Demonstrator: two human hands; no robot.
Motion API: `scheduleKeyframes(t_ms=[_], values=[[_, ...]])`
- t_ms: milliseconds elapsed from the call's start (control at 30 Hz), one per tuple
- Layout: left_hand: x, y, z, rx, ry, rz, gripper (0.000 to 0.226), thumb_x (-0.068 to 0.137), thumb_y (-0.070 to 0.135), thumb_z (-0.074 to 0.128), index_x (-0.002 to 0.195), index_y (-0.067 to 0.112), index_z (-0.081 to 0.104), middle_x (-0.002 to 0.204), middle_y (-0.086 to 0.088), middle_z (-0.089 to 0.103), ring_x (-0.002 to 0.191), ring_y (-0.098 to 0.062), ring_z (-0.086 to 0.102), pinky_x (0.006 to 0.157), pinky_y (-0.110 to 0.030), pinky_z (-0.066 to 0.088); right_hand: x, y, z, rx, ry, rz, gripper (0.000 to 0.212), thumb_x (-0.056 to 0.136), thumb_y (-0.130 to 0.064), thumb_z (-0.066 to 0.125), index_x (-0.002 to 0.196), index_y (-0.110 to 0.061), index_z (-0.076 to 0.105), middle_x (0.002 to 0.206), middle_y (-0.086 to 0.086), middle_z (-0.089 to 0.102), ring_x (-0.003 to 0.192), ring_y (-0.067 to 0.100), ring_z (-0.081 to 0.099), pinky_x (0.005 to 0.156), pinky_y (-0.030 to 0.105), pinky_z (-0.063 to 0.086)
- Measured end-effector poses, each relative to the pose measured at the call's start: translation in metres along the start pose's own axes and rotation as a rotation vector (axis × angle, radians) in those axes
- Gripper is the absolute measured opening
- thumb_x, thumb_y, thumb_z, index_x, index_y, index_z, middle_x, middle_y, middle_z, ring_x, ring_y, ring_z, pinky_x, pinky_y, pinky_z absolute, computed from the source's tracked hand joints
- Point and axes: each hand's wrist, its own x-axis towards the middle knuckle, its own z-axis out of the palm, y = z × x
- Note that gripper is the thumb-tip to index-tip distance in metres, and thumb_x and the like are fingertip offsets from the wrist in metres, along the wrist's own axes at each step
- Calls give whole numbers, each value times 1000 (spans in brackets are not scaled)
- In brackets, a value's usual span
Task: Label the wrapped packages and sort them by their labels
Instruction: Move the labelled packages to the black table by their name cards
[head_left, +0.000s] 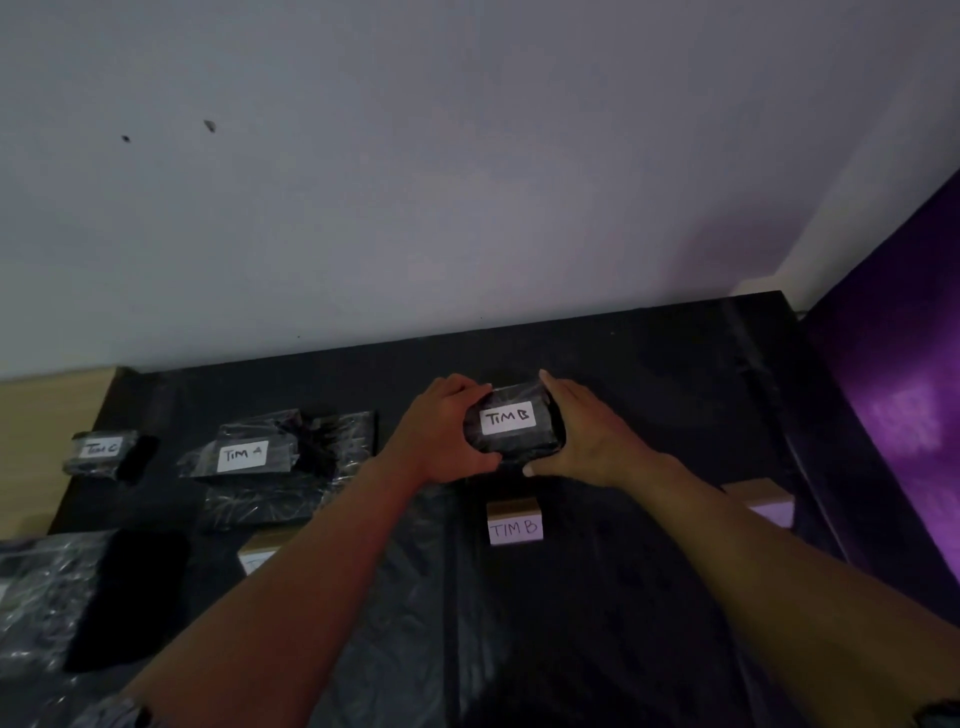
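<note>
Head view showed two bare hands bracketing one small wrapped package (513, 425) on a black-covered table (649, 364). Left hand (441, 436) curled around the package's left end, gripping it; right hand (582, 436) lay with straight fingers flat against its right end, pressing rather than clasping. Its white label, reading "TIM B", faced up and read upright toward the person, and the package's long axis ran left to right. It sat just beyond a standing card (515, 524) also marked "TIM B". Glossy black film looked slippery and the parcel light and fairly firm, so holding both short ends seemed safest. Farther left lay a "TIM A" package (244, 456) and a "TIM C" package (98, 451).
</note>
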Motion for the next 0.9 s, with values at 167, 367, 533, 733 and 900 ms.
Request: scheduleKeyframes(t_ms=[167,367,533,733,900], values=[[-3,2,4,37,-17,-24,95,58,57,70,143,24,44,135,4,49,120,-17,46,101,-42,42,-1,0,-1,-9,-5,-4,128,62,-52,87,157,-23,7,159,-2,21,143,18,26,117,40,29],[-5,5,6,27,-26,-49,90,59,55,67,142,26,45,144,7,47,130,-17,44,106,-46,41,4,3,-4,-2,-51,-8,127,63,-48,87,157,-25,5,159,-6,20,142,16,28,116,40,32],[-5,9,9,39,-33,-56,92,67,49,72,148,28,35,154,5,35,143,-16,27,114,-38,25,7,1,-11,-59,-54,-41,129,61,-51,88,157,-25,5,160,-6,17,143,17,28,117,41,31],[-15,13,1,13,135,-77,87,67,49,73,144,23,44,150,-3,41,139,-22,37,112,-39,33,4,-13,-19,-206,87,-186,108,71,-64,72,156,-24,19,160,-3,23,146,16,23,120,43,24],[-43,-1,-26,85,385,-76,69,72,54,64,132,21,59,135,-4,56,124,-23,54,98,-45,48,4,-47,-9,-211,273,-327,74,85,-46,64,150,-22,38,152,-2,39,140,16,34,117,38,27]])
